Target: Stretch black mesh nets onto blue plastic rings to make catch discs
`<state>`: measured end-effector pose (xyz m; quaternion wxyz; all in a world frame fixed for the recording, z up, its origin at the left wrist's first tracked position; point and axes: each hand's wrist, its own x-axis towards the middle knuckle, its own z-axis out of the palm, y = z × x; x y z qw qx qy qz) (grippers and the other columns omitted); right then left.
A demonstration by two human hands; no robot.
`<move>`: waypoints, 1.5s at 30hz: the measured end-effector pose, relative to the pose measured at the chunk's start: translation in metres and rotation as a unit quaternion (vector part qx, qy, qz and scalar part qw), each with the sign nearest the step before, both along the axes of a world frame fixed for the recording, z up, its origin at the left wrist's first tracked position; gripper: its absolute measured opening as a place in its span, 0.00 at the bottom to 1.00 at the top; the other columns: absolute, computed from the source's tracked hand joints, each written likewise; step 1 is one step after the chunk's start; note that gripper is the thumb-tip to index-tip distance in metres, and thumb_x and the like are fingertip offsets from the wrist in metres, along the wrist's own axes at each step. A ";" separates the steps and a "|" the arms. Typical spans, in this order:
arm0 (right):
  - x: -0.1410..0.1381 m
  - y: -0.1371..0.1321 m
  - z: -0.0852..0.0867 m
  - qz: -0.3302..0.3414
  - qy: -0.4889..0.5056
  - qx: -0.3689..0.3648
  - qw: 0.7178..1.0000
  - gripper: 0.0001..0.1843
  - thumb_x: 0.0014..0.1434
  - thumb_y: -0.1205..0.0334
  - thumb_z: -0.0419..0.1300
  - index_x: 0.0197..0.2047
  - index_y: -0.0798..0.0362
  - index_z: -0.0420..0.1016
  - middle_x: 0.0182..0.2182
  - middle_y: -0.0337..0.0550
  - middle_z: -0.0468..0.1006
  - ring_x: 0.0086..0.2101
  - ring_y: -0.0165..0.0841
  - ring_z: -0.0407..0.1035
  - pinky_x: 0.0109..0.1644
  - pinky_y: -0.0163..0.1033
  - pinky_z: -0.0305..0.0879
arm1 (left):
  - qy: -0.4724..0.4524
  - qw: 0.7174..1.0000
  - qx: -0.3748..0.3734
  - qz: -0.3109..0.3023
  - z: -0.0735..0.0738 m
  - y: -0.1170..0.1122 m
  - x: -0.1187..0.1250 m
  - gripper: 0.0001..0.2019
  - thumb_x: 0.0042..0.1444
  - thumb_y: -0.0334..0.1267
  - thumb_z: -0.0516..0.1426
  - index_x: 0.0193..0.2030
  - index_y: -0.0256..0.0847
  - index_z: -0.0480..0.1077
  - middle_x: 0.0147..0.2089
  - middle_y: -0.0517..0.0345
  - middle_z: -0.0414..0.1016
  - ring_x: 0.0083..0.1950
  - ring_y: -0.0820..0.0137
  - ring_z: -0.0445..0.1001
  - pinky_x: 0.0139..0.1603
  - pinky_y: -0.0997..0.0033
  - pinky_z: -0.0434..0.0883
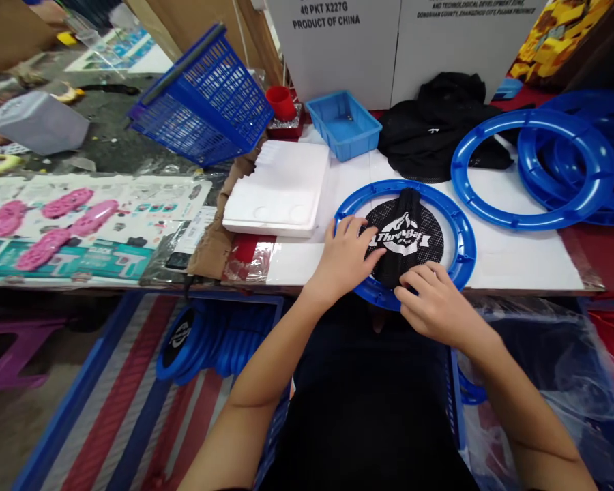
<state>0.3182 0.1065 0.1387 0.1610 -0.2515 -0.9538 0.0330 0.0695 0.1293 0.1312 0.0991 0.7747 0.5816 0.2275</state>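
A blue plastic ring (463,235) lies on the white table top near its front edge. Over its opening lies a black mesh net (406,235) with a white logo. My left hand (345,256) rests on the ring's left rim, fingers curled onto the edge of the net. My right hand (432,303) sits at the ring's near rim, fingers bent and pressing on the mesh. Both hands touch the net and the ring.
More blue rings (532,167) lie at the right, with a pile of black mesh (440,123) behind. A small blue tray (342,123), a red cup (281,102), a white foam block (276,191) and a tilted blue basket (205,102) stand further back. Finished rings (209,337) sit in a crate below.
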 end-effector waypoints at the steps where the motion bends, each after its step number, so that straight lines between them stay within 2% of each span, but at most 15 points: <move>1: 0.007 0.008 0.010 0.011 -0.015 -0.032 0.999 0.08 0.70 0.69 0.59 0.48 0.51 0.79 0.45 0.52 0.78 0.47 0.47 0.70 0.55 0.56 0.68 | 0.041 0.999 -0.016 0.032 0.000 0.003 0.003 0.21 0.71 0.46 0.61 0.65 0.37 0.75 0.71 0.35 0.70 0.76 0.39 0.61 0.77 0.27 0.54; 3: 0.024 0.034 0.027 -0.001 0.002 -0.079 0.997 0.12 0.72 0.65 0.60 0.57 0.50 0.78 0.50 0.53 0.79 0.51 0.47 0.72 0.56 0.55 0.70 | 0.086 0.995 -0.054 0.021 0.001 0.006 0.004 0.24 0.70 0.45 0.61 0.68 0.35 0.72 0.74 0.32 0.67 0.81 0.33 0.51 0.78 0.22 0.50; 5: 0.040 0.066 0.040 -0.032 0.034 -0.075 0.996 0.15 0.73 0.62 0.59 0.60 0.50 0.77 0.54 0.54 0.79 0.55 0.49 0.72 0.61 0.58 0.69 | 0.094 0.992 -0.068 -0.049 0.002 0.010 -0.002 0.23 0.70 0.43 0.61 0.67 0.36 0.74 0.72 0.35 0.69 0.82 0.34 0.49 0.80 0.26 0.51; 9: 0.047 0.129 0.045 -0.021 0.034 -0.069 0.997 0.10 0.70 0.63 0.58 0.43 0.48 0.83 0.60 0.51 0.78 0.63 0.53 0.69 0.68 0.64 0.64 | 0.064 0.968 -0.091 -0.223 0.007 0.034 -0.028 0.13 0.66 0.33 0.61 0.55 0.45 0.80 0.70 0.47 0.73 0.81 0.45 0.55 0.83 0.34 0.50; 12: 0.024 0.158 0.038 -0.004 -0.019 -0.125 0.992 0.10 0.66 0.62 0.62 0.41 0.47 0.86 0.70 0.46 0.72 0.74 0.59 0.54 0.76 0.69 0.54 | 0.009 0.938 -0.138 -0.317 0.009 0.068 -0.042 0.13 0.58 0.24 0.60 0.43 0.45 0.80 0.67 0.55 0.78 0.81 0.53 0.58 0.82 0.43 0.57; 16: -0.011 0.181 0.016 0.030 -0.095 -0.210 0.973 0.10 0.65 0.51 0.69 0.45 0.45 0.88 0.75 0.46 0.65 0.78 0.64 0.43 0.79 0.72 0.45 | -0.018 0.952 -0.135 -0.275 0.012 0.108 -0.037 0.17 0.51 0.19 0.55 0.38 0.42 0.79 0.48 0.52 0.83 0.68 0.57 0.73 0.68 0.57 0.72; 19: -0.020 0.194 -0.004 0.054 -0.045 -0.176 0.982 0.05 0.64 0.56 0.70 0.39 0.46 0.86 0.72 0.44 0.69 0.77 0.61 0.45 0.79 0.73 0.42 | 0.009 0.971 -0.106 -0.215 0.017 0.125 -0.022 0.14 0.55 0.24 0.55 0.40 0.41 0.80 0.44 0.52 0.81 0.52 0.59 0.79 0.56 0.60 0.75; 23: -0.013 0.198 -0.019 0.064 0.047 -0.128 0.989 0.04 0.67 0.63 0.67 0.40 0.47 0.84 0.65 0.46 0.75 0.74 0.57 0.54 0.77 0.72 0.50 | 0.041 0.972 -0.076 -0.220 0.021 0.135 -0.006 0.12 0.63 0.29 0.54 0.41 0.42 0.81 0.40 0.53 0.81 0.43 0.61 0.78 0.49 0.62 0.72; 26: -0.008 0.192 -0.017 0.062 0.094 -0.115 0.987 0.06 0.69 0.64 0.64 0.43 0.46 0.84 0.63 0.47 0.77 0.72 0.53 0.58 0.75 0.70 0.55 | 0.052 0.967 -0.001 -0.249 0.017 0.132 -0.004 0.10 0.69 0.40 0.58 0.42 0.41 0.81 0.41 0.51 0.81 0.45 0.59 0.76 0.49 0.60 0.70; 29: -0.007 0.185 -0.012 0.067 0.054 -0.122 0.989 0.04 0.66 0.59 0.70 0.45 0.46 0.85 0.70 0.48 0.70 0.75 0.59 0.51 0.76 0.75 0.51 | 0.077 0.954 0.015 -0.289 0.012 0.125 -0.009 0.15 0.64 0.52 0.66 0.38 0.40 0.80 0.43 0.49 0.80 0.48 0.57 0.73 0.51 0.59 0.69; 35: -0.009 0.182 -0.008 0.089 0.037 -0.121 0.988 0.04 0.68 0.63 0.67 0.38 0.49 0.80 0.70 0.49 0.70 0.77 0.58 0.49 0.77 0.73 0.50 | 0.091 0.958 0.002 -0.273 0.010 0.116 -0.011 0.09 0.66 0.43 0.65 0.37 0.41 0.79 0.53 0.49 0.79 0.59 0.53 0.70 0.60 0.53 0.66; 37: -0.010 0.183 -0.006 0.081 0.090 -0.100 0.988 0.04 0.71 0.65 0.63 0.41 0.49 0.79 0.65 0.50 0.76 0.72 0.54 0.59 0.74 0.69 0.57 | 0.034 0.967 0.026 -0.252 0.014 0.115 -0.009 0.08 0.71 0.42 0.62 0.40 0.41 0.78 0.55 0.49 0.79 0.62 0.55 0.71 0.64 0.51 0.65; 40: -0.009 0.182 -0.004 0.032 0.142 -0.088 0.985 0.04 0.74 0.62 0.60 0.43 0.49 0.75 0.47 0.48 0.83 0.51 0.46 0.76 0.60 0.56 0.69 | -0.059 0.977 0.014 -0.203 0.020 0.115 -0.010 0.09 0.73 0.43 0.59 0.42 0.42 0.74 0.47 0.54 0.81 0.55 0.60 0.76 0.62 0.54 0.67; 42: -0.009 0.180 -0.005 -0.006 0.146 -0.095 0.985 0.05 0.74 0.60 0.60 0.43 0.49 0.73 0.38 0.44 0.81 0.40 0.41 0.74 0.49 0.49 0.69 | -0.119 0.978 -0.031 -0.171 0.022 0.115 -0.011 0.08 0.71 0.44 0.61 0.44 0.42 0.73 0.42 0.57 0.82 0.46 0.64 0.78 0.55 0.58 0.70; 45: -0.009 0.180 -0.008 -0.018 0.141 -0.120 0.983 0.05 0.74 0.60 0.60 0.43 0.49 0.72 0.36 0.43 0.78 0.37 0.39 0.72 0.43 0.44 0.66 | -0.228 0.957 -0.115 -0.137 0.019 0.118 -0.011 0.10 0.66 0.42 0.65 0.49 0.42 0.72 0.37 0.59 0.83 0.38 0.67 0.79 0.46 0.63 0.72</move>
